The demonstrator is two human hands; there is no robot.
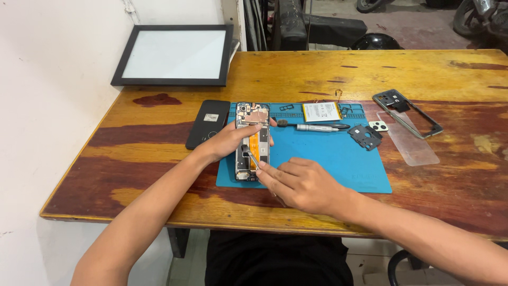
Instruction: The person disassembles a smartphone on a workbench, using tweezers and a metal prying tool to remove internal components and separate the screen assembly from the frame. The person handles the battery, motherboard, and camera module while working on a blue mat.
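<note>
1. The opened phone (252, 142) lies face down, its back cover off and its insides bare, on the left part of the blue mat (338, 159), which sits near the front edge of the wooden surface (296, 74).
2. The left hand (228, 142) comes in from the front left corner, forearm slanting across the front edge; its fingers are wrapped over the phone's left side, thumb across the middle, pinning it down.
3. The right hand (299, 182) reaches in from the right, lying low on the mat, fingers pinched shut round a thin metal tool (252, 156) whose tip touches the phone's lower half.
4. Just beyond the phone on the mat lie a grey screwdriver (317, 127), a flat battery (321, 111) and a dark bracket (365, 136).
5. Left of the mat lies a black back cover (208, 123); toward the right edge, a phone frame (407, 113) and a clear sheet (410, 140).
6. A black-framed panel (174, 54) leans at the back left corner.
</note>
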